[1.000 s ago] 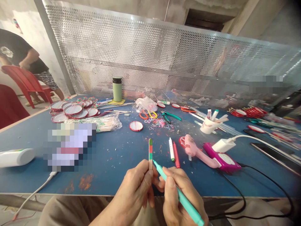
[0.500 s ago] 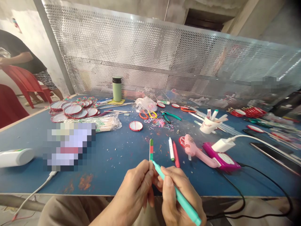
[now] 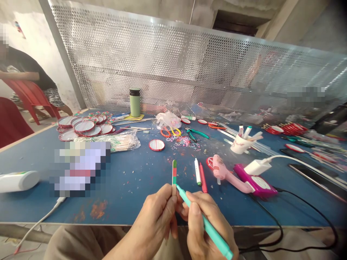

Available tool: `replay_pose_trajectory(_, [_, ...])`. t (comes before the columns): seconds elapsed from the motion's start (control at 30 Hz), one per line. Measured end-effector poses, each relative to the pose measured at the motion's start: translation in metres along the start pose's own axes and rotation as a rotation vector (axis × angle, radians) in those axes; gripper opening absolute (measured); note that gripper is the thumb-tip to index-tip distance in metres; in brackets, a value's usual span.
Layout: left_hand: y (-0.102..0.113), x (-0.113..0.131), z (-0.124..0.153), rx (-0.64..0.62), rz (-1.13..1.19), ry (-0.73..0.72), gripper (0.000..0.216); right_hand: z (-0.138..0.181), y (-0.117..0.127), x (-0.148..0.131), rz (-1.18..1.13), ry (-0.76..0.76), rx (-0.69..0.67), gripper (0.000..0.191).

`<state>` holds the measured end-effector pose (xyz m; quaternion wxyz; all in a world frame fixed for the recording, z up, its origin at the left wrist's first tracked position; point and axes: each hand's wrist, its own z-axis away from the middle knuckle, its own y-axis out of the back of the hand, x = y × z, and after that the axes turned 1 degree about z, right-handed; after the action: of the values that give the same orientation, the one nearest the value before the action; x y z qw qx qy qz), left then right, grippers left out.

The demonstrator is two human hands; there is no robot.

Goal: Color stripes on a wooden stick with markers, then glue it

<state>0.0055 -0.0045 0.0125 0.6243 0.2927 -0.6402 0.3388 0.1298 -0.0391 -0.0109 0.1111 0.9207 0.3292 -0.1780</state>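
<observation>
Pinched upright in my left hand (image 3: 159,209) is a thin wooden craft stick (image 3: 174,174), its upper part coloured in green, red and teal-green bands with bare wood below. My right hand (image 3: 210,220) grips a turquoise marker (image 3: 214,233) like a pen, and the marker's tip meets the stick just below the lowest coloured band. My left fingers hide the stick's lower end. Just beyond my right hand, a white marker with a green end (image 3: 197,172) and a red marker (image 3: 203,177) lie side by side on the blue table (image 3: 130,202).
A pink glue gun (image 3: 230,177) leans by a magenta power strip (image 3: 253,180) on the right, near a paper cup (image 3: 241,143) of markers. Red-rimmed discs (image 3: 84,126) pile up at left, behind a blurred phone (image 3: 84,168). A person (image 3: 25,72) is by a red chair.
My hands, the stick and the marker have barely moved. In the background at left, the person has lowered beside the red chair.
</observation>
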Motion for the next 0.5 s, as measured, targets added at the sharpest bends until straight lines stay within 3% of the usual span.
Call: replay_pose_trajectory(0.5, [-0.0007, -0.0058, -0.0017, -0.017, 0.022, -0.054, 0.039, 0.0008, 0.0002, -0.0010, -0.026, -0.003, 0.014, 0.026])
